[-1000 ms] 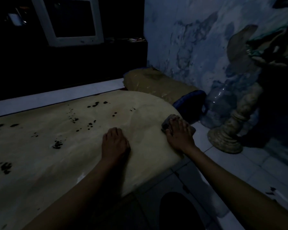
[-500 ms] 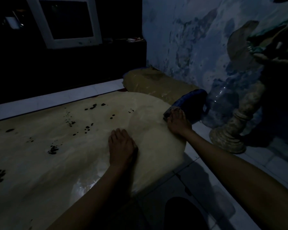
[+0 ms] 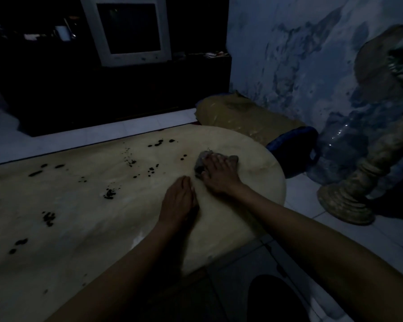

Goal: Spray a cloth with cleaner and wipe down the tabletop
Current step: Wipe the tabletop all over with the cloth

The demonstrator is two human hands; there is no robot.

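Head: cloth (image 3: 199,164) under right grip (image 3: 219,176).

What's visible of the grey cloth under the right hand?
The small grey crumpled cloth lies bunched on the pale beige tabletop, near its rounded right end. The right hand presses on it, fingers spread over its middle, so only rumpled edges show on either side. Too dim to tell if it is damp.

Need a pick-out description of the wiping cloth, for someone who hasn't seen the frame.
Find the pale tabletop flecked with dark spots and go to its rounded right end. The right hand presses flat there on a small crumpled grey cloth. It's the only loose item on top; the left hand beside it rests on the tabletop itself.
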